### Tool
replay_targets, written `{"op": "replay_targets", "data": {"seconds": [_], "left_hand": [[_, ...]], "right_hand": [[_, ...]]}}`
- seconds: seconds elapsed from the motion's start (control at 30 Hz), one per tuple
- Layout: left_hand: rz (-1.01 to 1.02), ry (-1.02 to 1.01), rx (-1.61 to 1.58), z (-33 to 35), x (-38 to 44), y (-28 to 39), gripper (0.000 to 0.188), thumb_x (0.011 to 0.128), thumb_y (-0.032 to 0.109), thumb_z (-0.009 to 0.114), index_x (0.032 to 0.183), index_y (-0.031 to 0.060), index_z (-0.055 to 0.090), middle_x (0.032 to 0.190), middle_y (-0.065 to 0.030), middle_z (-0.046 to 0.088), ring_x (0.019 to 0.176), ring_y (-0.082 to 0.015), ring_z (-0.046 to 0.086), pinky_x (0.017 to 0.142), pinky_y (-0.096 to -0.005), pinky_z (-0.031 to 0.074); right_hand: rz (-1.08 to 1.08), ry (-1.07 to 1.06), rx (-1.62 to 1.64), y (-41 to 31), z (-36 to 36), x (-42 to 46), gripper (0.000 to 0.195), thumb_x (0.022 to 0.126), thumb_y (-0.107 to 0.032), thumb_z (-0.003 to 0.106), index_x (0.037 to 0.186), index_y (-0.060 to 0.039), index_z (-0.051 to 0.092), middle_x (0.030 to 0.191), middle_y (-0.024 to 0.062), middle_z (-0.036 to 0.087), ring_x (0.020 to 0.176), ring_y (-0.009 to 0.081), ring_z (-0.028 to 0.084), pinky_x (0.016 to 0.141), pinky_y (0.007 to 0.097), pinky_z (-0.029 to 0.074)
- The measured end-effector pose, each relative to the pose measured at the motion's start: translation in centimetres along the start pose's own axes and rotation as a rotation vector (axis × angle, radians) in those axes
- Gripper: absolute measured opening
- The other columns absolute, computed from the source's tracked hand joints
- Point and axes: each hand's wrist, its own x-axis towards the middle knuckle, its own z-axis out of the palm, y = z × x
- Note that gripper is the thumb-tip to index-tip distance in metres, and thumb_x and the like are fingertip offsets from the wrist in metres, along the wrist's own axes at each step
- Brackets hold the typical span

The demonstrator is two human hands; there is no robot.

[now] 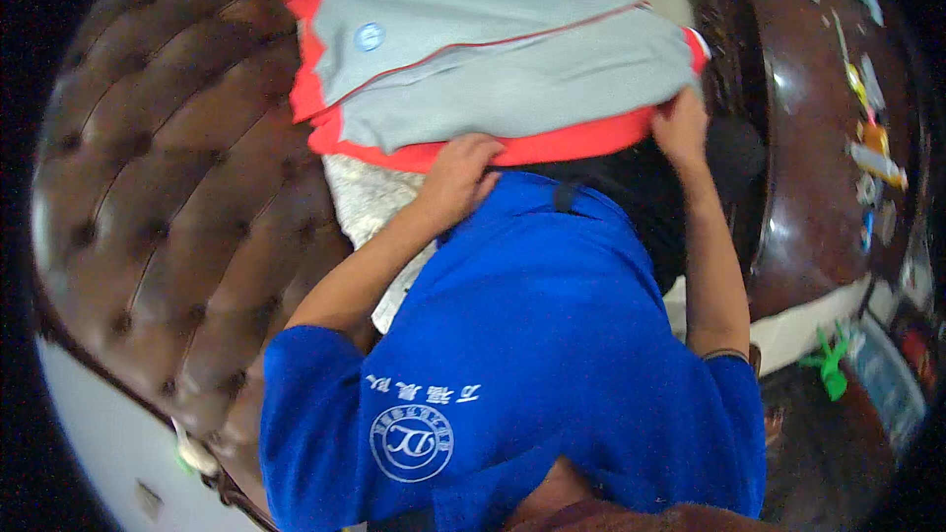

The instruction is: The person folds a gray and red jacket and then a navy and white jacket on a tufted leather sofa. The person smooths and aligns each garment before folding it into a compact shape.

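A grey zip-front jacket with red sides (480, 81) lies spread out before me, its red zip running slantwise across it and a round blue badge near its left part. My left hand (465, 170) rests on the red edge nearest my body, fingers bent over the cloth; whether it pinches the fabric cannot be told. At the jacket's lower right corner, my right hand (681, 125) has its fingers closed on the red and grey edge.
A brown tufted leather sofa back (185, 162) rises at the left. Pale fleecy fabric (366, 196) shows beneath the jacket. To the right, a dark glossy wooden table (809, 162) holds several small items. A green toy figure (834, 362) is at the lower right.
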Motion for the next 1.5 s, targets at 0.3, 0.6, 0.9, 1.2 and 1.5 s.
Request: {"op": "replay_targets", "data": {"seconds": [0.3, 0.6, 0.9, 1.2, 1.5], "left_hand": [[-0.066, 0.046, -0.083, 0.8, -0.2, -0.3, 0.016, 0.09, 0.006, 0.068, 0.104, 0.004, 0.06, 0.104, -0.0178, 0.066, 0.1, -0.0393, 0.065, 0.087, -0.0469, 0.054], [-0.113, 0.139, -0.206, -0.7, -0.6, 0.3, 0.011, 0.094, 0.009, 0.064, 0.101, 0.0018, 0.061, 0.097, -0.0199, 0.066, 0.094, -0.0414, 0.066, 0.081, -0.0494, 0.053], [-0.115, 0.1, -0.278, 0.0, -0.6, -1.2, 0.013, 0.093, 0.01, 0.064, 0.104, 0.004, 0.062, 0.099, -0.0192, 0.068, 0.093, -0.0402, 0.068, 0.082, -0.0485, 0.055], [-0.148, 0.093, -0.328, 0.0, -1.3, -2.1, 0.015, 0.096, 0.014, 0.063, 0.108, 0.0041, 0.063, 0.101, -0.019, 0.07, 0.096, -0.0393, 0.069, 0.083, -0.0475, 0.056], [-0.164, 0.117, -0.299, -0.9, -1.9, -1.1, 0.015, 0.098, 0.014, 0.062, 0.108, 0.0034, 0.065, 0.102, -0.0193, 0.071, 0.095, -0.0392, 0.07, 0.083, -0.0463, 0.057]], "right_hand": [[0.312, 0.171, 0.349, 11.2, 2.3, 5.6, 0.071, 0.089, -0.019, 0.071, 0.152, 0.0031, 0.044, 0.143, 0.0249, 0.06, 0.13, 0.0345, 0.059, 0.106, 0.0421, 0.048], [0.509, -0.292, 0.924, 9.6, 1.7, 5.9, 0.035, 0.103, -0.024, 0.062, 0.133, -0.0058, 0.061, 0.11, 0.0039, 0.069, 0.091, 0.0129, 0.064, 0.077, 0.0293, 0.051], [0.036, -0.068, 0.242, 10.4, 4.1, 5.7, 0.057, 0.097, -0.025, 0.066, 0.148, -0.0049, 0.053, 0.133, 0.017, 0.07, 0.118, 0.0354, 0.067, 0.098, 0.0411, 0.051], [0.1, -0.159, -0.016, 10.8, 1.5, 4.4, 0.044, 0.088, -0.021, 0.07, 0.127, -0.0003, 0.064, 0.123, 0.0285, 0.068, 0.12, 0.0479, 0.064, 0.1, 0.0494, 0.053], [0.101, 0.015, -0.167, 5.9, 3.6, 2.2, 0.03, 0.09, -0.021, 0.07, 0.108, 0.0029, 0.066, 0.109, 0.0294, 0.067, 0.11, 0.0514, 0.062, 0.089, 0.0578, 0.051]]}}
